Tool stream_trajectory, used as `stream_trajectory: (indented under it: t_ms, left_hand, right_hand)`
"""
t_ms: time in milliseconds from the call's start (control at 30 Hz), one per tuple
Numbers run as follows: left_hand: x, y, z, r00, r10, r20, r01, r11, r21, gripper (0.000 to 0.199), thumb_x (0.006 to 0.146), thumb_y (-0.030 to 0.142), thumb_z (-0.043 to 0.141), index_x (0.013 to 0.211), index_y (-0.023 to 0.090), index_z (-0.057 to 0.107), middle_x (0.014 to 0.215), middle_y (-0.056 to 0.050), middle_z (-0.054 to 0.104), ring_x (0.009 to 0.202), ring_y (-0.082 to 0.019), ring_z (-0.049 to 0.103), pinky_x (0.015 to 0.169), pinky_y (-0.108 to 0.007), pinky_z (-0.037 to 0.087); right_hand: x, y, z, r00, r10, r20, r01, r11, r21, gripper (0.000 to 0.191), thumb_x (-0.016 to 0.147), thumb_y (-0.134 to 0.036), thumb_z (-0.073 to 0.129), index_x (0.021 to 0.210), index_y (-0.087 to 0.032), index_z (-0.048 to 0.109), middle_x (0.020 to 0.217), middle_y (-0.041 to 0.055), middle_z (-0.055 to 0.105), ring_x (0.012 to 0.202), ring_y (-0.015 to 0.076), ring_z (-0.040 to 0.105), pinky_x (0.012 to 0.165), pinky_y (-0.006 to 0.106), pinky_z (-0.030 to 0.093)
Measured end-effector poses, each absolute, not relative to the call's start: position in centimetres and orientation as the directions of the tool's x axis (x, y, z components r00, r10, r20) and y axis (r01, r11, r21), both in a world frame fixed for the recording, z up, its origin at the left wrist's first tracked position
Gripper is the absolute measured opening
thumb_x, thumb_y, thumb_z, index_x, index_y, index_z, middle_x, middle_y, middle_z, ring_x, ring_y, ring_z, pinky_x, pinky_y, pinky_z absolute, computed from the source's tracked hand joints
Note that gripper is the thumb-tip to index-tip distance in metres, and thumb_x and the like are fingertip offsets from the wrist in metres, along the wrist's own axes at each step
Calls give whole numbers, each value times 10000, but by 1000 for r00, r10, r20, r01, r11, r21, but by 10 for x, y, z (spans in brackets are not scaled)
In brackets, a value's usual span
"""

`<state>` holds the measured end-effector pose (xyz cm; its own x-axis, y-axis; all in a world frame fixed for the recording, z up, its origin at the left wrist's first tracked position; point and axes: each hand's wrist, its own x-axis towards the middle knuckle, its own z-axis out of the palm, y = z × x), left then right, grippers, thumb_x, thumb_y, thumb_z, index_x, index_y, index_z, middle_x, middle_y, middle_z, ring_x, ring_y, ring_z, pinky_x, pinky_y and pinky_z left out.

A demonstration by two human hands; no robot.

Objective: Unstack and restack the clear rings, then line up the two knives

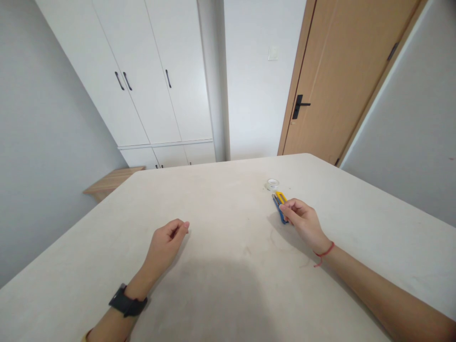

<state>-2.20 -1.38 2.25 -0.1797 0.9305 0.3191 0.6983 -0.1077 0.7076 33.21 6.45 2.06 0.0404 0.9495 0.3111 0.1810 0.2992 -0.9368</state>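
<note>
Covering part of a blue-and-yellow utility knife (280,207) on the desk (228,199), the right hand (303,224) rests its fingers (287,206) there, grip hard to tell; the left hand (166,241) curls closed, empty; a tape roll (272,184) lies just beyond.

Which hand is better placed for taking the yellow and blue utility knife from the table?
The right hand, probably: its fingers are at the yellow and blue plastic utility knife, while the left hand lies farther away on the pale tabletop.
</note>
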Motion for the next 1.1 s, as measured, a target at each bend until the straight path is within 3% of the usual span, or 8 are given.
stream_trajectory:
  t_ms: [400,800,900,967,1100]
  left_hand:
    - [-21,-14,23,-176,938,298,685,-101,722,426,843,556,461,651,191,568,548,42,418,532,-132,406,527,-254,299]
    - [-25,-12,24,-300,871,389,565,-167,808,319,834,515,521,815,199,561,548,65,403,511,-123,397,489,-239,314]
    - [-25,-13,26,-313,861,400,575,-164,802,325,844,513,512,788,197,560,557,54,436,522,-124,418,499,-240,326]
    - [-26,-12,25,-322,850,418,582,-171,795,317,853,509,507,825,199,564,554,58,425,522,-125,413,497,-238,321]
    - [-28,-10,20,-341,824,452,576,-197,793,295,868,487,510,958,208,547,537,81,352,494,-121,353,468,-229,276]
  right_hand:
    - [349,83,19,229,923,309,307,233,-923,410,661,-584,694,641,-186,595,537,-7,550,490,116,458,453,245,366]
    - [350,88,16,178,933,313,356,235,-905,369,720,-553,623,667,-192,568,562,-4,556,510,127,481,473,249,382]
    - [356,116,20,139,916,376,519,256,-815,289,773,-470,577,725,-185,597,686,36,627,611,158,555,568,278,458]
    - [358,144,25,83,913,399,661,249,-708,253,767,-400,592,851,-166,641,902,87,673,747,187,610,701,312,501]
    - [353,196,33,-68,973,222,885,162,-437,632,698,-403,701,1256,-146,552,1236,161,596,1082,270,597,924,371,473]
